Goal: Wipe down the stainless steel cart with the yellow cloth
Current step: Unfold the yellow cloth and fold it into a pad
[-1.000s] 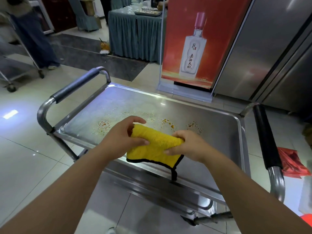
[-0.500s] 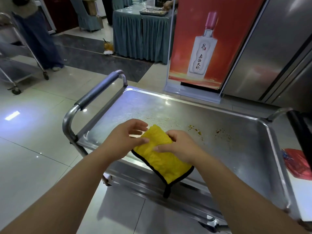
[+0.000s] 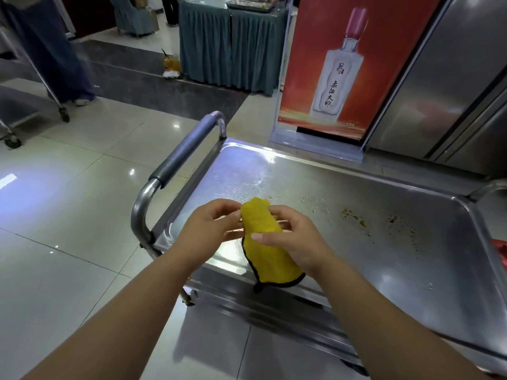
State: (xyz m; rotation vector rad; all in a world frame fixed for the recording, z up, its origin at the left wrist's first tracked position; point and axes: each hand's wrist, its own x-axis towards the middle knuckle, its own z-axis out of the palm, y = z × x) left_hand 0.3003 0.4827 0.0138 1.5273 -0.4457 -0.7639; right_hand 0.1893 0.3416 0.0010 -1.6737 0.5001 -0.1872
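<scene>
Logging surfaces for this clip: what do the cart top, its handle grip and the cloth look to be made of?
Cart top: looks like stainless steel, brushed but glossy, mirroring the lights. Handle grip: a matte grey sleeve over a shiny metal tube, probably rubber or plastic. Yellow cloth: soft napped fabric with black stitched edging, likely microfibre, bunched between both hands.

glossy pale tiled floor (image 3: 68, 215), light glare at 9 o'clock. dark carpet strip (image 3: 153, 89) beyond. teal-skirted table (image 3: 230, 48) at 12. red bottle poster (image 3: 337, 67) at 1. steel cabinets (image 3: 450, 78) at 2.
</scene>
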